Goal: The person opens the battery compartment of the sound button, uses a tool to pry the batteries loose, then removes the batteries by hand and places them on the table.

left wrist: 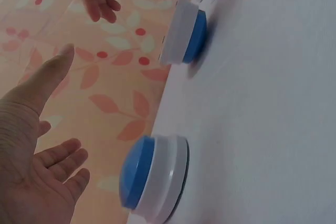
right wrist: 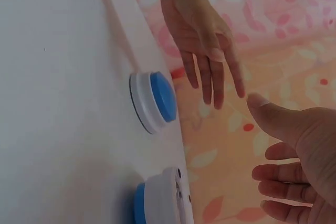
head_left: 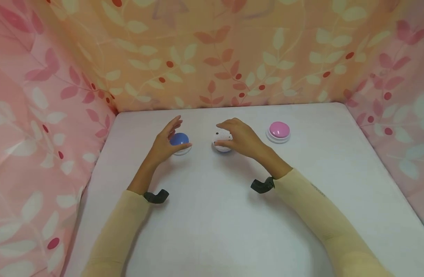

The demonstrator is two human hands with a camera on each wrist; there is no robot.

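A round button with a blue dome and white base [head_left: 179,139] stands dome up on the table. My left hand [head_left: 161,146] hovers beside and over it, thumb and fingers spread apart. In the left wrist view there is a gap between that hand and the blue dome [left wrist: 137,174]. Right of it lies a second button, turned over [head_left: 221,135], its white perforated underside up and its blue dome [right wrist: 139,203] against the table. Above this one my right hand [head_left: 244,137] is held with thumb and fingers parted. The right wrist view shows nothing between those fingers.
A pink-domed button [head_left: 279,130] stands dome up farther right. The white table [head_left: 205,223] ends at a back edge against an orange leaf-patterned curtain [head_left: 212,57], with pink curtains at both sides. A dark wrist mount [head_left: 262,185] juts inward from each wrist.
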